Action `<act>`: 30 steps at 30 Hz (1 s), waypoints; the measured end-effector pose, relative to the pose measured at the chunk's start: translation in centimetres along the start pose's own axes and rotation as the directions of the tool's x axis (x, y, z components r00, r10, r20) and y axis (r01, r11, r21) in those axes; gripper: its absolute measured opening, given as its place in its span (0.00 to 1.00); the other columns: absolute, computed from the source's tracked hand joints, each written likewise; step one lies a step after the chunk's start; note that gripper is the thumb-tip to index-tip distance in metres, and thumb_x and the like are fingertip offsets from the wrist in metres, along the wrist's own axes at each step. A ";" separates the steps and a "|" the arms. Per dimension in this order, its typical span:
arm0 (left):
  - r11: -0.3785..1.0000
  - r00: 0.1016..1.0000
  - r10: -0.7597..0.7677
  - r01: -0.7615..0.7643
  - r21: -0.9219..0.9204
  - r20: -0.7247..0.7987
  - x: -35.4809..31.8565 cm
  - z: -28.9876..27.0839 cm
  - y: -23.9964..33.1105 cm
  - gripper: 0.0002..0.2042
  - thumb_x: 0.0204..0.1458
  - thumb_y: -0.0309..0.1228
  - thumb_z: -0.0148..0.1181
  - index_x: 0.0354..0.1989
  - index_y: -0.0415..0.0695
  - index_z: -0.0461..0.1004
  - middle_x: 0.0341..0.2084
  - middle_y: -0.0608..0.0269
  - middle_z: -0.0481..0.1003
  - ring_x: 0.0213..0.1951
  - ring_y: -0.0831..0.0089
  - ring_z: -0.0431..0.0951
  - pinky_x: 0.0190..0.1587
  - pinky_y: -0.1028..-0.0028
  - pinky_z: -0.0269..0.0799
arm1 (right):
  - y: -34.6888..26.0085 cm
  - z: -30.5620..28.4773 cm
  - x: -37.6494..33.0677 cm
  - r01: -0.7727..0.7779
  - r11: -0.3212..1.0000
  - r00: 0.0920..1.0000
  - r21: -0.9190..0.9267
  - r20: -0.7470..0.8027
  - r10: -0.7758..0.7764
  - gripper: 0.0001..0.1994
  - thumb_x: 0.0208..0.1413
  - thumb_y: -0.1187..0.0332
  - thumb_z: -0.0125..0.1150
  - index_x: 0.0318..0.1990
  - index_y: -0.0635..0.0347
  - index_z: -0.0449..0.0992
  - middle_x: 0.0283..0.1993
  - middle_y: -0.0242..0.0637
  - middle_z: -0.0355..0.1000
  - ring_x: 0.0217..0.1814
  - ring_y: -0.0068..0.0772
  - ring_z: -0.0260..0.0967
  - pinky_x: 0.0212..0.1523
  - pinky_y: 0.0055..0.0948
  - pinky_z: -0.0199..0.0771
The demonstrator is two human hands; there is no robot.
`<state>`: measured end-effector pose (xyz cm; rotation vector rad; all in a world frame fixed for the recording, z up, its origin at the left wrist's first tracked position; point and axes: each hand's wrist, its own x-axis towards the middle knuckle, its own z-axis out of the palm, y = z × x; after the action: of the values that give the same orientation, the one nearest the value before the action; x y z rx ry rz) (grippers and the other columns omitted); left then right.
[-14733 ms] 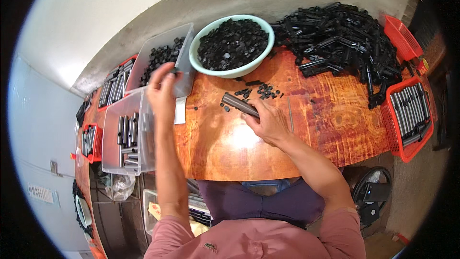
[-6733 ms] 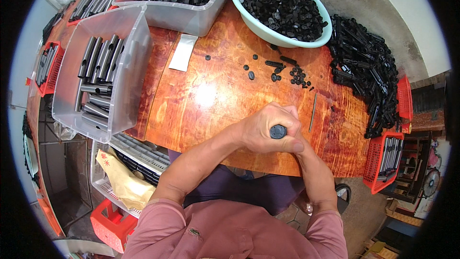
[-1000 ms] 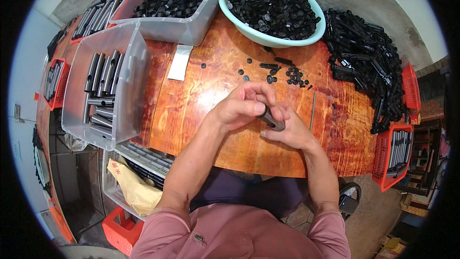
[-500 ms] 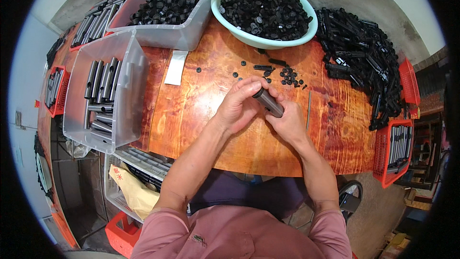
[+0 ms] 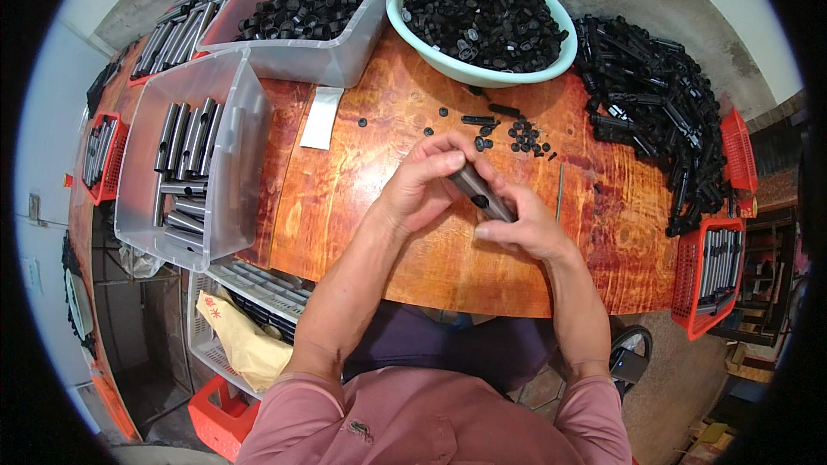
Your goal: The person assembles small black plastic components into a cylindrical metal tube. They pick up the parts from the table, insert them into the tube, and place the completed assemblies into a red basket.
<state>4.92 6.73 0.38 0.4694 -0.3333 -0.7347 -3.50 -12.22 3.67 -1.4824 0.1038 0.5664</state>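
Above the near middle of the table, a dark grey metal tube slants between my hands, a small dark hole showing in its side. My left hand curls around its upper end, the thumb lying over that end. My right hand grips the lower end, thumb beneath it and fingers behind. Just beyond the hands lie several small black round caps and a short black ridged piece. A thin metal rod rests to the right of my right hand.
Clear plastic bins hold grey tubes at left and black rings behind. A pale green basin of black parts stands at the back, beside a heap of black parts. Red baskets flank the table. A white strip lies left.
The tube has turned in my hands, so the hole in its side now shows. My right thumb has shifted down to the tube's lower end. The whole view has shifted slightly.
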 end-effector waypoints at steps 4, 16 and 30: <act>0.989 0.996 0.030 -0.043 -0.144 -0.086 0.4 0.2 -0.5 0.09 0.59 0.37 0.61 0.42 0.47 0.74 0.40 0.54 0.80 0.51 0.51 0.79 0.60 0.48 0.71 | 1.1 0.6 0.9 0.322 0.849 0.882 -0.419 -0.194 -0.430 0.16 0.50 0.68 0.70 0.42 0.66 0.73 0.29 0.30 0.68 0.28 0.22 0.64 0.30 0.25 0.64; 0.896 0.969 0.248 -0.226 0.383 -0.010 0.2 1.7 -1.3 0.20 0.61 0.41 0.63 0.50 0.36 0.76 0.46 0.46 0.80 0.52 0.57 0.81 0.57 0.60 0.77 | 2.3 1.9 1.6 0.284 0.792 0.805 -0.540 -0.314 -0.503 0.13 0.50 0.70 0.68 0.42 0.66 0.76 0.28 0.42 0.73 0.28 0.32 0.72 0.32 0.31 0.72; 0.786 0.958 0.207 -0.283 0.549 0.198 -0.6 3.2 -1.2 0.19 0.54 0.26 0.67 0.54 0.35 0.75 0.48 0.52 0.80 0.52 0.65 0.80 0.57 0.67 0.75 | 3.0 1.9 2.0 0.443 0.880 0.868 -0.172 -0.161 -0.469 0.12 0.50 0.74 0.69 0.42 0.64 0.77 0.39 0.29 0.75 0.43 0.22 0.72 0.42 0.28 0.75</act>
<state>2.40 5.48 2.42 0.9359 -0.7348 -0.3935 -3.50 -9.87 0.35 -1.6194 -0.1327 0.0363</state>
